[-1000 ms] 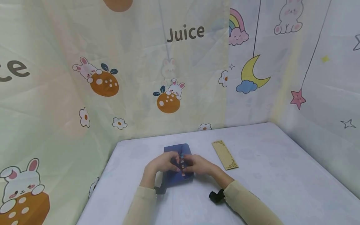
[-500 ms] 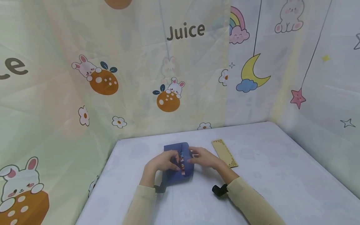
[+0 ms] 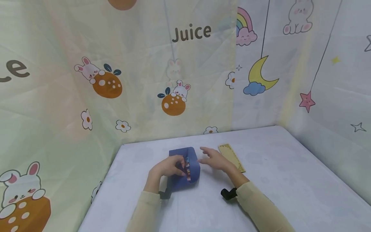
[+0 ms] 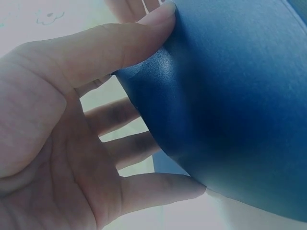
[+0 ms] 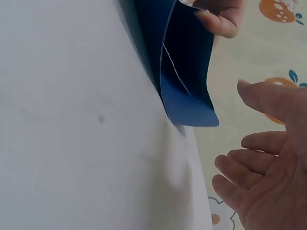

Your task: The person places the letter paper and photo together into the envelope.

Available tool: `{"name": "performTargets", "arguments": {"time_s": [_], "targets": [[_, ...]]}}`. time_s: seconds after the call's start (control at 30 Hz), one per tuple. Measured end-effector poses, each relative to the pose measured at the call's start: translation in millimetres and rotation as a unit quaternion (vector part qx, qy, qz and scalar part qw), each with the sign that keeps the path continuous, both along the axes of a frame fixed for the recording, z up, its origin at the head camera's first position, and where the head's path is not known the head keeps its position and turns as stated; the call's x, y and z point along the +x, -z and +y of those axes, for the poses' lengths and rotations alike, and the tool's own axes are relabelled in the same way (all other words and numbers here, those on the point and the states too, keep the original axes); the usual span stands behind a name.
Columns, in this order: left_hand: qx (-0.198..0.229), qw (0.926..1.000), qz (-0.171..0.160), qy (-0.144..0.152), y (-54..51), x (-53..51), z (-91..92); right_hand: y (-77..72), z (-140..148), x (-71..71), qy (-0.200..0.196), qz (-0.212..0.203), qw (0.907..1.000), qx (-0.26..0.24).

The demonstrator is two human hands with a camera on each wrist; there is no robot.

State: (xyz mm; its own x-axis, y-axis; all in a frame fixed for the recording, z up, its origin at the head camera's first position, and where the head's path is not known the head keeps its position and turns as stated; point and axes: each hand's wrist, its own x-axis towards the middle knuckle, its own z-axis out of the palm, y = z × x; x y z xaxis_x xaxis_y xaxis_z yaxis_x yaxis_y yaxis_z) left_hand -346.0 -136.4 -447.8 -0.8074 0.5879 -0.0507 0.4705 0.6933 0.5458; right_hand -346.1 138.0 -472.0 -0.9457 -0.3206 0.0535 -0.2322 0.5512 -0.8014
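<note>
A blue folded sheet or folder [image 3: 195, 170] stands on the table, with a colourful patterned strip [image 3: 188, 168] showing in its fold. My left hand [image 3: 168, 166] pinches its flap between thumb and fingers; in the left wrist view the thumb of the left hand [image 4: 86, 96] lies on the blue surface [image 4: 230, 96]. Just right of the folder, my right hand [image 3: 215, 159] is off it with fingers spread. The right wrist view shows the right hand [image 5: 268, 163] touching nothing, beside the blue folder's curved end [image 5: 187, 105].
A gold card with ornate ends [image 3: 232, 157] lies behind the right hand on the white table [image 3: 261, 180]. Printed cloth walls [image 3: 203, 80] stand behind and beside the table. A black wrist device [image 3: 229, 194] sits at the right cuff.
My right hand has let go of the strip and flap area and moved right and back, away from the folder. The left hand has stayed in place, pinching.
</note>
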Motion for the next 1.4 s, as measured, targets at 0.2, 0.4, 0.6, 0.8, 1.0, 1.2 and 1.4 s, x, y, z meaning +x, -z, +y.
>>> {"name": "performTargets", "arguments": {"time_s": [0.2,0.4,0.6,0.8,1.0,1.2,1.4], "targets": [[0.01,0.9998,0.012,0.011,-0.2,0.0,-0.5,-1.8,14,-4.3,0.03,0.006,0.9993,0.019],[0.011,0.9998,0.013,0.012,-0.5,0.6,-0.1,-2.7,24,-8.3,0.045,0.009,0.9984,0.032],[0.009,0.9998,0.011,0.011,-1.2,1.6,0.0,-0.8,26,-11.5,0.051,0.002,0.9982,0.033],[0.007,0.9998,0.012,0.012,0.3,0.5,-0.8,-3.3,28,-10.9,0.059,-0.013,0.9969,0.05],[0.004,0.9999,0.01,0.007,0.5,0.1,-1.0,-4.7,35,-9.9,0.073,-0.024,0.9958,0.05],[0.009,0.9999,0.009,0.009,0.2,0.6,-0.7,-1.2,42,-12.5,0.078,-0.038,0.9951,0.048],[0.01,0.9999,0.01,0.009,0.2,0.4,-1.2,-1.1,45,-14.4,0.077,-0.043,0.9943,0.06]]}}
